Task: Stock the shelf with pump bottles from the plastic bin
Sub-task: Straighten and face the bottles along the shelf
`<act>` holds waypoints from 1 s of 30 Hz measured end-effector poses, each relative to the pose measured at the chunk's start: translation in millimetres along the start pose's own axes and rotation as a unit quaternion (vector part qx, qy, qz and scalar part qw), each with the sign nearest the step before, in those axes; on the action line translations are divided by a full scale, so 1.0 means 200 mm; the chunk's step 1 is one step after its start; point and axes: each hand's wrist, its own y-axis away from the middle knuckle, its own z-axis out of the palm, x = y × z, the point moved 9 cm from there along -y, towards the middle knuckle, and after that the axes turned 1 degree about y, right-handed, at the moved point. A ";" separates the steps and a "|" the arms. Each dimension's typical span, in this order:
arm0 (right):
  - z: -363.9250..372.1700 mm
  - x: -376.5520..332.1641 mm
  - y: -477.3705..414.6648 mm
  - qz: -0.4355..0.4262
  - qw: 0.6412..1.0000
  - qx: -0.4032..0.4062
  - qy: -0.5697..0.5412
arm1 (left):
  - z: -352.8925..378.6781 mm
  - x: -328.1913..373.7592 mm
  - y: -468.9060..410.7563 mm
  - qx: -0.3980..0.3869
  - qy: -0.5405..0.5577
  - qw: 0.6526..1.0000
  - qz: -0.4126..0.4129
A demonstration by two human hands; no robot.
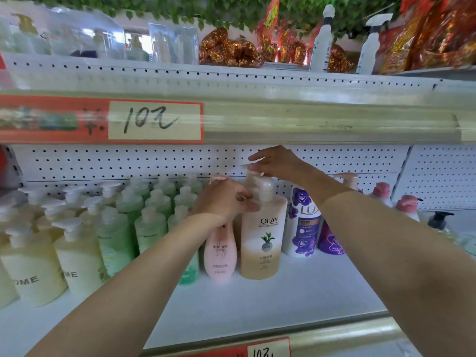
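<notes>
A beige Olay pump bottle [262, 235] stands upright on the white shelf [270, 297], between a pink pump bottle [220, 256] and a white and purple Lux bottle [304, 228]. My left hand [224, 199] grips the Olay bottle at its neck, just below the pump. My right hand [279, 163] is above it, with fingers pinching the top of the pump head [262, 184]. The plastic bin is out of view.
Rows of green pump bottles [152, 215] and cream pump bottles [74, 251] fill the shelf's left side. Pink-capped bottles [407, 204] and a dark pump [440, 219] stand at the right. The upper shelf edge [309, 124] hangs low above my hands.
</notes>
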 end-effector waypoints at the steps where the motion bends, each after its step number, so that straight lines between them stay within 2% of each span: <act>1: -0.03 0.01 0.01 0.011 1.000 0.013 -0.014 | 0.00 0.00 0.00 -0.002 0.000 1.000 0.001; 4: -0.11 0.00 0.07 0.034 0.998 0.043 -0.018 | 0.01 0.01 -0.01 -0.006 -0.020 1.000 0.007; 11: -0.29 -0.01 0.24 0.050 0.988 0.086 0.118 | -0.04 0.06 0.02 0.005 -0.085 0.996 0.026; 14: -0.35 0.01 0.34 0.035 0.987 0.089 0.133 | -0.05 0.09 0.05 0.005 -0.101 0.995 0.013; 16: -0.40 0.03 0.39 0.035 0.985 0.082 0.150 | -0.09 0.12 0.05 0.041 -0.112 0.993 0.006; 18: -0.45 0.07 0.42 0.038 0.981 0.073 0.176 | -0.16 0.21 0.06 0.111 -0.135 0.985 0.013; 21: -0.52 0.13 0.45 0.036 0.976 0.072 0.202 | -0.25 0.37 0.06 0.168 -0.114 0.979 0.037; 26: -0.67 0.29 0.55 0.020 0.973 0.063 0.219 | -0.03 0.63 0.02 0.116 -0.083 0.990 0.015; 30: -0.77 0.45 0.60 -0.006 0.973 0.034 0.227 | 0.20 0.71 0.02 0.105 -0.061 0.990 -0.077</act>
